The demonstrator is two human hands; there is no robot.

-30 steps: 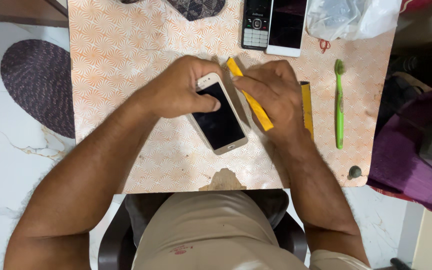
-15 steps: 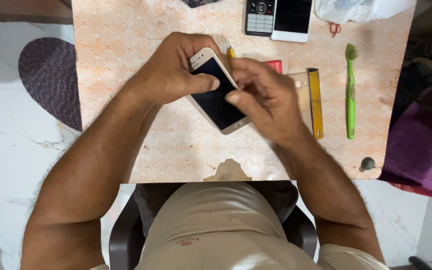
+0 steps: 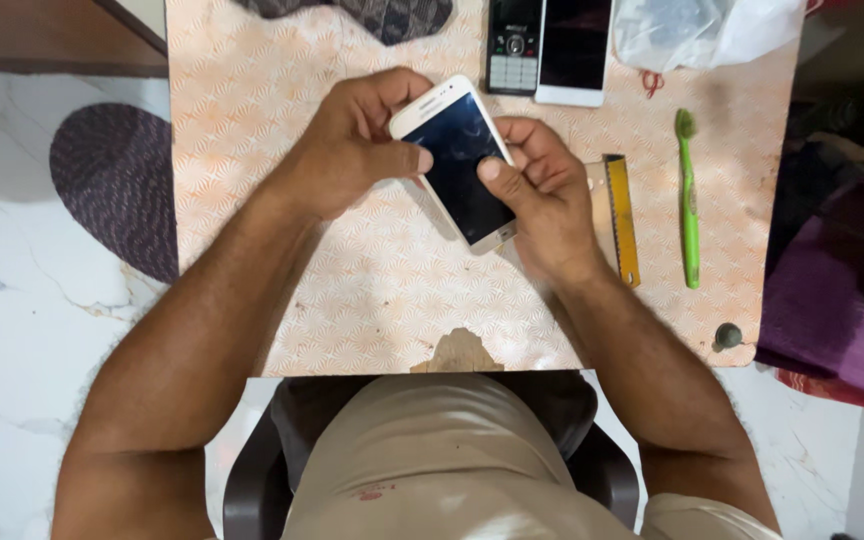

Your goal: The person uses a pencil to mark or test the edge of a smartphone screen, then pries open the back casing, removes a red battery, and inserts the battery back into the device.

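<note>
Head view: left hand [image 3: 352, 150] and right hand [image 3: 542, 195] both grip white phone [image 3: 457, 160], held tilted above surface [image 3: 372, 290], thumbs on dark screen. Phone looks whole, not opened. Yellow ruler [image 3: 620, 215] and green toothbrush [image 3: 688, 195] lie untouched beside the right hand.

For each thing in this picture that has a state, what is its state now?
White smartphone: screen dark, held in both hands.
Left hand: grips the phone's upper end.
Right hand: holds its lower end, thumb on the screen.
Keypad phone: lying flat.
Green toothbrush: lying untouched.
</note>
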